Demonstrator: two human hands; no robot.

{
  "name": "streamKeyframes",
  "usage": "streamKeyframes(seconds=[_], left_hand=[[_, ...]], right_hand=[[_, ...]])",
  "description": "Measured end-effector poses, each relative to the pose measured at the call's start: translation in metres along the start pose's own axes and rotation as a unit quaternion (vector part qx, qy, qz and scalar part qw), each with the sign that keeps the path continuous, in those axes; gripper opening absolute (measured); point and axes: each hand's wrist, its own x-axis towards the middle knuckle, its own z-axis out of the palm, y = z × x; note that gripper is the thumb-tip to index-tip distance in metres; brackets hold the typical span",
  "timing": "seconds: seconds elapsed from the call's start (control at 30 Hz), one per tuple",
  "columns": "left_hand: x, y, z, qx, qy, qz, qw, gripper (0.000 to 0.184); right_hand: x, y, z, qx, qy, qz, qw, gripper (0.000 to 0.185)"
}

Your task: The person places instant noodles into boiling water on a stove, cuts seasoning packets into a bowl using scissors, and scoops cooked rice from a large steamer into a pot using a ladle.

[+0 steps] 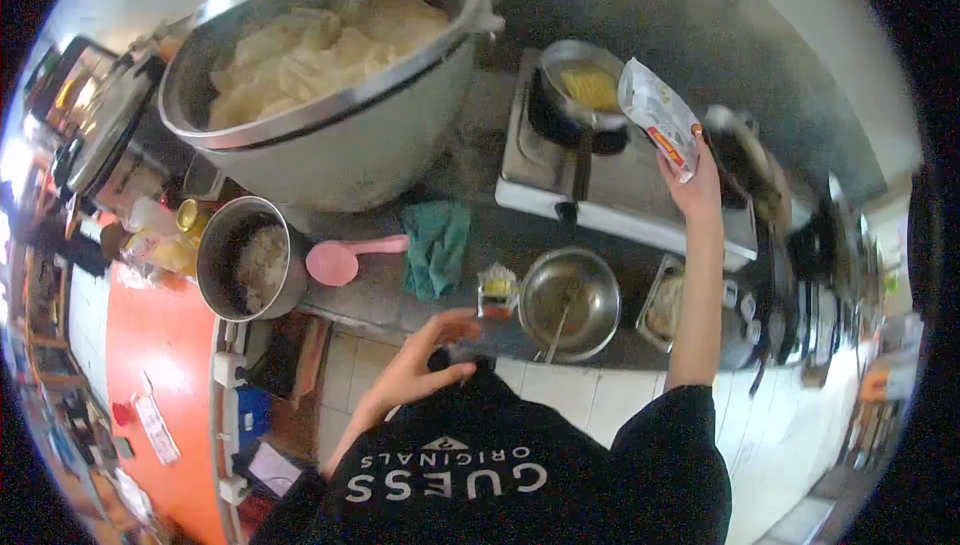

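Note:
My right hand (690, 180) grips the lower end of a white packet (655, 110) with a red and yellow label. The packet's upper end is beside the rim of a small pan (552, 57) on the stove (640, 185), which has yellow noodles (590, 90) in it. My left hand (425, 365) is near the counter's front edge, thumb and fingers apart, holding nothing that I can see. Close to it are a small printed sachet (496, 290) and a steel bowl (598, 320) with a utensil in it.
A large steaming pot (350, 160) lined with plastic fills the back left. In front of it are a smaller pot (225, 290) with rice-like remains, a pink ladle (335, 263) and a green cloth (437, 250). A container (655, 320) of pale food stands right of the bowl.

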Motion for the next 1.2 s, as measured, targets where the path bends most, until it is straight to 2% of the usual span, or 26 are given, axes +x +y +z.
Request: streamKeyframes(seconds=[0.03,0.07,0.1,0.17,0.2,0.23,0.27,0.3,0.37,0.43,0.5,0.57,0.63,0.73,0.83,0.9,0.97,1.03,1.2], left_hand=[[0.0,0.0,-0.002,0.001,-0.027,-0.01,1.0,0.065],[0.0,0.0,-0.003,0.004,-0.055,-0.019,0.998,0.062],[-0.001,-0.004,-0.003,-0.021,-0.069,-0.026,0.997,0.057],[0.0,-0.006,-0.012,0.045,-0.118,-0.017,0.992,0.052],[-0.001,-0.007,-0.015,0.073,-0.142,-0.014,0.987,0.05],[-0.001,-0.007,-0.017,0.077,-0.149,0.001,0.986,0.045],[0.0,-0.011,-0.019,0.081,-0.147,0.008,0.986,0.045],[0.001,-0.013,-0.022,0.086,-0.144,0.017,0.986,0.044],[0.001,-0.022,-0.027,0.102,-0.139,0.026,0.985,0.043],[-0.001,-0.026,-0.027,0.069,-0.149,0.014,0.986,0.041],[0.001,-0.026,-0.02,0.029,-0.16,-0.015,0.987,0.04],[-0.003,-0.027,-0.01,-0.019,-0.17,-0.074,0.983,0.038],[-0.004,-0.026,-0.002,0.013,-0.203,-0.058,0.977,0.037],[-0.003,-0.023,0.009,0.035,-0.243,-0.023,0.969,0.037],[-0.009,-0.016,0.009,0.072,-0.234,-0.039,0.969,0.036],[-0.019,-0.016,0.005,0.119,-0.214,-0.066,0.967,0.036],[-0.027,-0.019,-0.003,0.184,-0.198,-0.086,0.959,0.036],[-0.038,-0.027,-0.005,0.168,-0.164,-0.13,0.963,0.035],[-0.038,-0.038,-0.005,0.189,-0.178,-0.176,0.95,0.033]], right_hand=[[-0.036,0.004,-0.015,0.019,-0.033,0.005,0.999,0.039],[-0.073,0.012,-0.033,-0.205,-0.012,-0.13,0.97,0.043],[-0.111,0.021,-0.051,-0.423,0.011,-0.245,0.872,0.047],[-0.187,0.036,-0.078,-0.642,0.062,-0.31,0.698,0.058],[-0.222,0.043,-0.092,-0.517,0.095,-0.24,0.816,0.057],[-0.257,0.05,-0.106,-0.36,0.147,-0.186,0.902,0.056],[-0.287,0.059,-0.125,0.008,0.182,-0.069,0.981,0.049],[-0.316,0.075,-0.153,0.0,0.238,-0.088,0.967,0.047],[-0.367,0.122,-0.208,-0.053,0.27,-0.106,0.955,0.043],[-0.403,0.162,-0.221,-0.252,0.268,-0.081,0.926,0.041],[-0.431,0.223,-0.271,-0.33,0.29,-0.05,0.897,0.045],[-0.45,0.263,-0.295,-0.093,0.244,-0.072,0.963,0.054],[-0.454,0.291,-0.28,0.046,0.194,-0.066,0.978,0.063],[-0.441,0.361,-0.324,0.115,0.36,0.021,0.926,0.061],[-0.388,0.387,-0.326,-0.026,0.465,0.143,0.873,0.072],[-0.34,0.405,-0.329,-0.08,0.51,0.153,0.842,0.065],[-0.29,0.449,-0.382,-0.131,0.439,0.232,0.858,0.081],[-0.25,0.465,-0.388,-0.225,0.375,0.168,0.884,0.073],[-0.235,0.459,-0.361,-0.042,0.436,0.262,0.86,0.051]])
